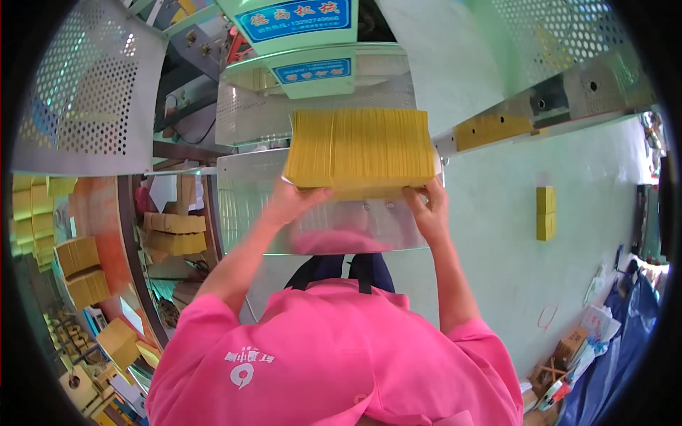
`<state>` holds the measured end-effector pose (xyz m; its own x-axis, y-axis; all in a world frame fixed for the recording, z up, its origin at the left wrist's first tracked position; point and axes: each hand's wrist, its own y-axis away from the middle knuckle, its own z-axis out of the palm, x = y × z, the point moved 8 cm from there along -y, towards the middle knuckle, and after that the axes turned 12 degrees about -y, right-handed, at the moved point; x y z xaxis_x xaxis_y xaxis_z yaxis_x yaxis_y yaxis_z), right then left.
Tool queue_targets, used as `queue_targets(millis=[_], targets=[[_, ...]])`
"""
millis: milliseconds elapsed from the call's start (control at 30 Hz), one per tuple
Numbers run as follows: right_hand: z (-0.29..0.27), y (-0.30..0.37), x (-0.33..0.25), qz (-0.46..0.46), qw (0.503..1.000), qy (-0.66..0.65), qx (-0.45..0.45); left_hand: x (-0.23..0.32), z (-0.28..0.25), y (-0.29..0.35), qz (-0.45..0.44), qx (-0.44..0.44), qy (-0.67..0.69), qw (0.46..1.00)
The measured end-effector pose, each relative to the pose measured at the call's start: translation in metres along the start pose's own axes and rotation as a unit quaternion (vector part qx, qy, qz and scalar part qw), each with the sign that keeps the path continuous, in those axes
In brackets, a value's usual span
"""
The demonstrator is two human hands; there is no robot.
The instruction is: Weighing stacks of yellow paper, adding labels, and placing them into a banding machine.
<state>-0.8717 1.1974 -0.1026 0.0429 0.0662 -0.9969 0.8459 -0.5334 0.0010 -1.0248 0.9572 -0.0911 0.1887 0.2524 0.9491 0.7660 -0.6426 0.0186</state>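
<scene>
A thick block of yellow paper sheets, packed on edge, is gripped between my two hands over a shiny metal tray. My left hand clasps its near left corner, the thumb lying along the lower edge. At the near right corner, my right hand presses with the thumb underneath and the fingers around the side. The fingers on the far sides of the block are mostly hidden. A narrow gap line runs through the block left of its middle.
Behind the block stands a machine with a polished metal panel. Perforated metal guards flank it, and a metal beam runs along the right. Yellow paper stacks sit at the left; a small yellow stack lies on the floor at right.
</scene>
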Motion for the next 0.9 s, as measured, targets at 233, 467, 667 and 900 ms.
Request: queue_targets(millis=[233,467,667,900], targets=[[0.033,-0.004,-0.039,0.101,0.976,0.182,-0.066,0.0,-0.053,0.033,-0.244,-0.092,-0.108,0.959],[0.032,0.005,0.007,0.111,0.991,0.058,-0.052,-0.051,-0.049,0.061,-0.401,-0.133,-0.051,0.905],[0.024,0.024,0.025,0.181,0.981,-0.071,-0.011,-0.055,-0.058,0.06,-0.402,-0.096,-0.023,0.91],[0.022,0.031,0.047,0.133,0.987,-0.093,0.011,-0.075,-0.057,0.062,-0.329,0.036,-0.017,0.944]])
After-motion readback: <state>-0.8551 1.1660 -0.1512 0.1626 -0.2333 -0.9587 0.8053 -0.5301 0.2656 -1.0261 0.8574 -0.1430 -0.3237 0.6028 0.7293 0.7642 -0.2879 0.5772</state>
